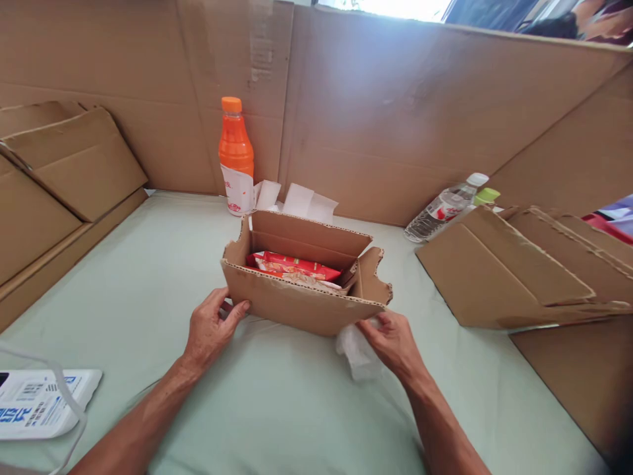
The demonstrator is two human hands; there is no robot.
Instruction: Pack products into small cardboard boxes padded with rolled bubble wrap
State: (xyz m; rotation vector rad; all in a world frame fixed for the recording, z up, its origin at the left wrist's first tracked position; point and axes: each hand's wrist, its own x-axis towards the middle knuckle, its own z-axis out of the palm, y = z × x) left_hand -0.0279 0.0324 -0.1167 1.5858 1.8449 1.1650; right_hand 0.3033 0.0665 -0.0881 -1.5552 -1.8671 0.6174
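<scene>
An open-topped cardboard box (297,307) sits at mid-table between my hands. Inside it lie red snack packets (297,265) and a piece of brown cardboard. My left hand (213,323) grips the box's near left corner, thumb on the front face and fingers round the side. At the near right corner my right hand (393,336) holds the box too, its fingertips partly hidden under the edge. A crumpled clear plastic bag (359,353) hangs or lies just below the right hand; I cannot tell whether that hand also holds it.
Behind the box stand an orange drink bottle (236,158) and folded white paper (306,201). A clear water bottle (440,210) leans at the back right. Folded cardboard (504,270) lies right, cardboard boxes (79,165) left. A white device (44,402) with a cable rests front left.
</scene>
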